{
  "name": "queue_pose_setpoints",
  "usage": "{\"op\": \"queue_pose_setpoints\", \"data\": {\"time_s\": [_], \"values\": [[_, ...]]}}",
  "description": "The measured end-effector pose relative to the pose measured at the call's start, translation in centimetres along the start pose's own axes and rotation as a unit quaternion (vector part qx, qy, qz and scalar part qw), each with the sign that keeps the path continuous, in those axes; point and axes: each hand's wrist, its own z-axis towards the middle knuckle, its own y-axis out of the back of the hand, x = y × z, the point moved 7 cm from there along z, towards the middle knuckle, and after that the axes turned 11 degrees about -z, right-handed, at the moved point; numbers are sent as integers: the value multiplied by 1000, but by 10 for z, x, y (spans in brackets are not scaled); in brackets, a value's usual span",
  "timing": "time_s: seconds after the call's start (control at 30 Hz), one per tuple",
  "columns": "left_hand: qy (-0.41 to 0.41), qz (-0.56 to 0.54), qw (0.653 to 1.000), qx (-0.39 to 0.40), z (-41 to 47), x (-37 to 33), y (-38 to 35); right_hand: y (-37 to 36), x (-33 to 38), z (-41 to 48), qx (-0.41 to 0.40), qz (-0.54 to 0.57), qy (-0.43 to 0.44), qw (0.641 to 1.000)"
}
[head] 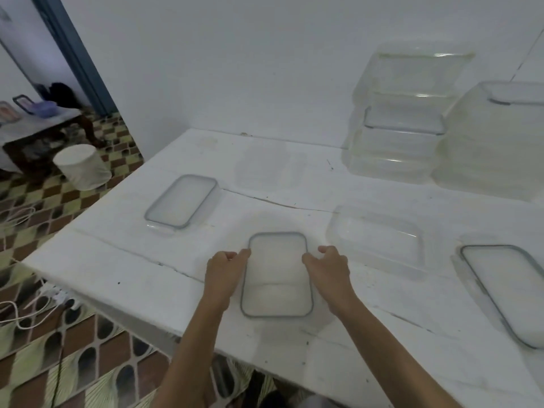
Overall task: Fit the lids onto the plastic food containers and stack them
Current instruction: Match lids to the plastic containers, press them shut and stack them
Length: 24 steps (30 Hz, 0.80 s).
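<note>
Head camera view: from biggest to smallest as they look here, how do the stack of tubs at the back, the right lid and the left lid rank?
1. Stack of tubs.
2. Right lid, nearer the camera.
3. Left lid, farther away, so the two lids may really match.

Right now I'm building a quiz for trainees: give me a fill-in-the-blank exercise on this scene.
1. The left hand and right hand flank a lidded container whose rim is ____.
2. The table is ____.
3. The stacked containers stand at the table's far ____ side.
Missing: grey; white; right.
</note>
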Motion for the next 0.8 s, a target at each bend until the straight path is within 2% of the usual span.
{"op": "queue_pose_setpoints", "data": {"time_s": [0.2, 0.33, 0.53, 0.67, 0.73, 0.8], "values": [[46, -120, 991, 32, -4, 1, -2, -3, -7, 2, 52, 148, -22, 987], [33, -214, 975, 57, -3, -2, -9, -9, 1, -3, 68, 144, 3, 987], [-9, -281, 958, 62, -7, -25, -16, 13, -1, -11, 33, 157, 31, 987], [-10, -371, 926, 62, -4, -44, -28, 26, 1, -20, 105, 294, 23, 950], [-28, -403, 910, 88, -11, -60, -42, 43, 4, -19, 99, 373, 36, 922], [-32, -426, 894, 137, -19, -77, -58, 70, 4, -15, 62, 409, 47, 909]]}}
